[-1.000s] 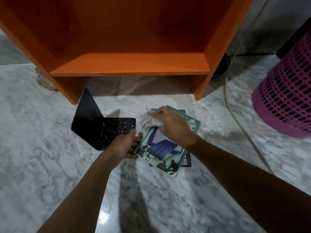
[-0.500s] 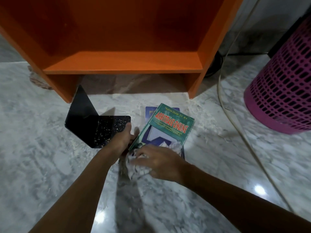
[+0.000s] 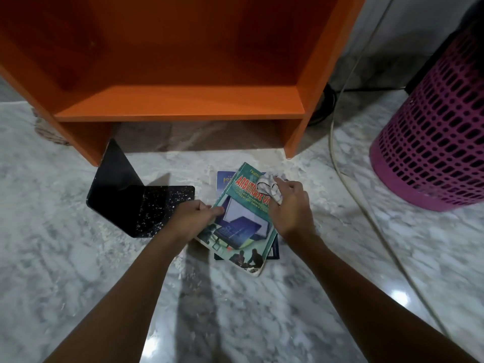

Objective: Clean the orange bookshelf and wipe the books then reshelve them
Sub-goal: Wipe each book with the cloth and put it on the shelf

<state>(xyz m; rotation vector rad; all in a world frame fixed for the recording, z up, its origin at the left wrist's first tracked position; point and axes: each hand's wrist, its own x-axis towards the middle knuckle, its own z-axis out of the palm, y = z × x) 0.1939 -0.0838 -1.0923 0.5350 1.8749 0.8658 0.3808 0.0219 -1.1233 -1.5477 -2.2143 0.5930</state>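
A green paperback (image 3: 239, 229) with red title letters lies on a dark blue book (image 3: 225, 178) on the marble floor, in front of the orange bookshelf (image 3: 180, 106), whose shelf holds nothing. My left hand (image 3: 192, 218) grips the green book's left edge, thumb on the cover. My right hand (image 3: 288, 205) holds a crumpled white cloth (image 3: 269, 188) and presses it on the upper part of the cover, over the title.
A black metal bookend (image 3: 136, 203), speckled with white dust, stands left of the books. A pink perforated basket (image 3: 434, 137) stands at the right. A pale cable (image 3: 348, 176) runs along the floor between books and basket. White dust lies scattered around the books.
My right hand carried the cloth from the book's top down to its near edge, then back up to the title. The left hand stayed on the book's left edge.
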